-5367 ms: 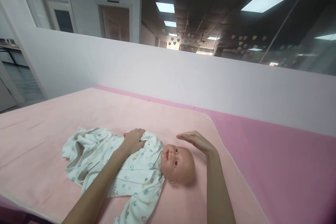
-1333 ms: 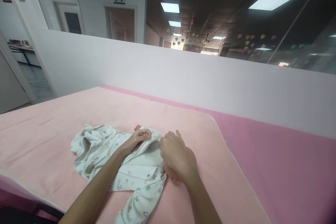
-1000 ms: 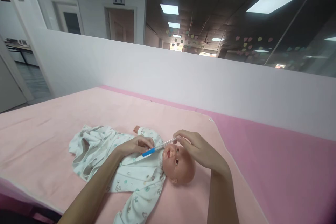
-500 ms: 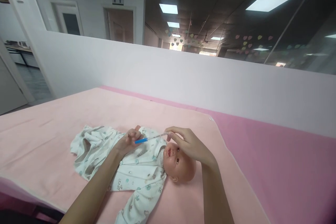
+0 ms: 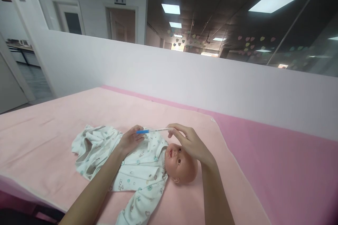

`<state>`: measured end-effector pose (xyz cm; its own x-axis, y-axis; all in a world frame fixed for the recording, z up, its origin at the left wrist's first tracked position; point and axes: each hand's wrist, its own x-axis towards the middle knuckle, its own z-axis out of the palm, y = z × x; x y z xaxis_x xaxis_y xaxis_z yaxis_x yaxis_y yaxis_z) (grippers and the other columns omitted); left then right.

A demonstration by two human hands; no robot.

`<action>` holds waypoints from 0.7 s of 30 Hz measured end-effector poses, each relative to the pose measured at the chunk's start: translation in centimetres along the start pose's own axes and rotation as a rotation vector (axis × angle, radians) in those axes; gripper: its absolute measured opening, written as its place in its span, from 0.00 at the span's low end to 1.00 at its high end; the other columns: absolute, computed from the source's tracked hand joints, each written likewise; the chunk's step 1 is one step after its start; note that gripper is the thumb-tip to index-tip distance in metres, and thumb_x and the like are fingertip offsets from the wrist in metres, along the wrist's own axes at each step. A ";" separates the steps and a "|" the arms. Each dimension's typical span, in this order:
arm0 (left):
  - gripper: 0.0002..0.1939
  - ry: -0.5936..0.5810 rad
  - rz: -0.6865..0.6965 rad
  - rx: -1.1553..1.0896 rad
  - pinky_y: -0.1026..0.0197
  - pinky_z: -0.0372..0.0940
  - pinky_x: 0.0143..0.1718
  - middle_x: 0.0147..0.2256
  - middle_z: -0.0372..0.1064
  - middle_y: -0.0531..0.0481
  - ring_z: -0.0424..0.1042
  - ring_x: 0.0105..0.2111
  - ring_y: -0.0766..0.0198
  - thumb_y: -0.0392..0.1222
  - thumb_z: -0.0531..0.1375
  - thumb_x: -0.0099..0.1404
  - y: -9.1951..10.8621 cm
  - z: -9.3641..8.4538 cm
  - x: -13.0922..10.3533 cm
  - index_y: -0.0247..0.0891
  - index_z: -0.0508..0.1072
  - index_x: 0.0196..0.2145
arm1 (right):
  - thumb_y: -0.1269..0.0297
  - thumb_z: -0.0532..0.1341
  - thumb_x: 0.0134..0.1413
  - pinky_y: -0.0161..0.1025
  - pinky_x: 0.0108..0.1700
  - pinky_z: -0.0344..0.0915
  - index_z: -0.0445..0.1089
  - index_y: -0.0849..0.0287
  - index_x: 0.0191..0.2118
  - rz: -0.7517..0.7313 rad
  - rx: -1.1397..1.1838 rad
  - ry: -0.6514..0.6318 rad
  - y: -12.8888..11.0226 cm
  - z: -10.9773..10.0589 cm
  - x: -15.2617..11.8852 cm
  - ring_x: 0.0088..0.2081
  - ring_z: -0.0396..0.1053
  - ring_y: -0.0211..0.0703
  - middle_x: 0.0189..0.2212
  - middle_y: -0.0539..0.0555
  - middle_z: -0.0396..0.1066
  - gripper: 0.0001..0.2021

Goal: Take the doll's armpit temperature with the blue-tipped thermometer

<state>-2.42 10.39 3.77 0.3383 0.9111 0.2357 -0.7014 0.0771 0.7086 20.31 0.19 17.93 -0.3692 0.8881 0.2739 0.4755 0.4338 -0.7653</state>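
Note:
My right hand (image 5: 186, 140) pinches the clear end of a slim glass thermometer (image 5: 158, 130) between thumb and fingers, above a baby doll's head (image 5: 182, 167). The thermometer lies nearly level, its blue end pointing left. My left hand (image 5: 132, 139) is open, fingers apart, with the blue end in front of its fingers; whether they touch it is hard to tell. Below both hands the doll lies on its back, dressed in a white patterned outfit (image 5: 132, 175), its head to the right.
A pale pink sheet (image 5: 66, 112) covers the padded surface, with a darker pink area (image 5: 290, 161) showing to the right. Behind stands a low white wall (image 5: 185, 77) with a large window above. A doorway opens at far left.
My left hand has uncurled its fingers and risen slightly. The thermometer's blue end has come up, so it is closer to level. My right hand keeps its pinch; the doll stays put.

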 end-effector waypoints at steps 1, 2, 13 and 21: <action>0.20 -0.004 -0.017 -0.007 0.68 0.48 0.17 0.20 0.47 0.57 0.47 0.18 0.74 0.47 0.66 0.47 0.0 0.1 0.1 0.36 0.58 0.19 | 0.57 0.47 0.62 0.35 0.43 0.60 0.68 0.56 0.43 -0.025 0.017 0.031 0.0 0.1 0.1 0.39 0.66 0.40 0.34 0.51 0.69 0.15; 0.19 -0.016 -0.039 -0.008 0.68 0.49 0.18 0.19 0.47 0.58 0.48 0.18 0.74 0.46 0.65 0.50 0.0 0.2 0.2 0.36 0.59 0.19 | 0.57 0.47 0.62 0.36 0.45 0.60 0.68 0.56 0.44 -0.049 0.035 0.060 0.0 0.1 0.2 0.40 0.66 0.40 0.34 0.51 0.69 0.15; 0.19 -0.114 -0.123 0.171 0.67 0.44 0.18 0.18 0.44 0.59 0.45 0.18 0.74 0.47 0.63 0.55 -0.5 0.8 0.5 0.35 0.57 0.20 | 0.58 0.47 0.62 0.40 0.47 0.61 0.64 0.55 0.45 -0.064 0.133 0.147 -0.1 1.0 0.4 0.42 0.67 0.41 0.37 0.51 0.70 0.13; 0.22 -0.167 -0.153 0.351 0.67 0.42 0.19 0.18 0.45 0.59 0.47 0.18 0.74 0.51 0.63 0.53 -1.2 0.2 0.8 0.36 0.54 0.19 | 0.58 0.48 0.62 0.38 0.41 0.64 0.65 0.55 0.46 -0.081 0.119 0.145 -0.3 1.4 0.4 0.32 0.67 0.38 0.42 0.53 0.71 0.14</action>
<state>-1.18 10.97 3.22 0.5393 0.8195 0.1939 -0.3883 0.0377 0.9208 18.91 0.21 17.48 -0.2794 0.8674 0.4119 0.3484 0.4913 -0.7983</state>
